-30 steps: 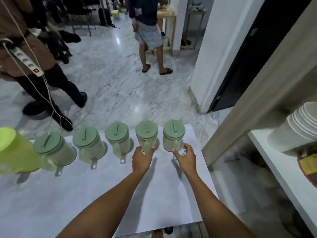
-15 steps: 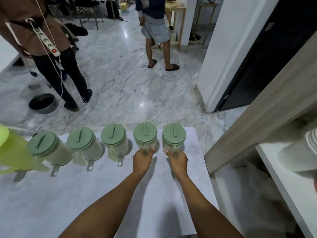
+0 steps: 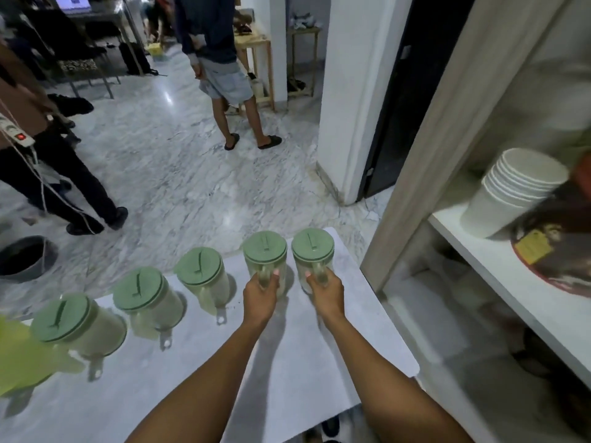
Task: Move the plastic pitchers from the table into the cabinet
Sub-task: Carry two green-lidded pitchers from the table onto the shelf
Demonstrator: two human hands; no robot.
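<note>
Several clear plastic pitchers with green lids stand in a row along the far edge of the white table (image 3: 319,378). My right hand (image 3: 326,290) is closed around the handle of the rightmost pitcher (image 3: 312,247). Beside it, my left hand (image 3: 260,294) grips the handle of the second pitcher from the right (image 3: 264,249). Three more pitchers (image 3: 200,266) (image 3: 139,289) (image 3: 60,316) stand to the left, untouched. The open cabinet (image 3: 499,270) with its white shelf is at the right.
On the cabinet shelf sit a stack of white cups (image 3: 508,193) and a dark round tray (image 3: 559,251). A yellow-green pitcher (image 3: 16,356) is at the table's left end. Two people (image 3: 220,68) (image 3: 41,148) stand on the marble floor beyond. A dark basin (image 3: 22,257) lies left.
Both hands have closed fully around the two rightmost pitcher handles. The view has swung right, so more of the cabinet shelf shows.
</note>
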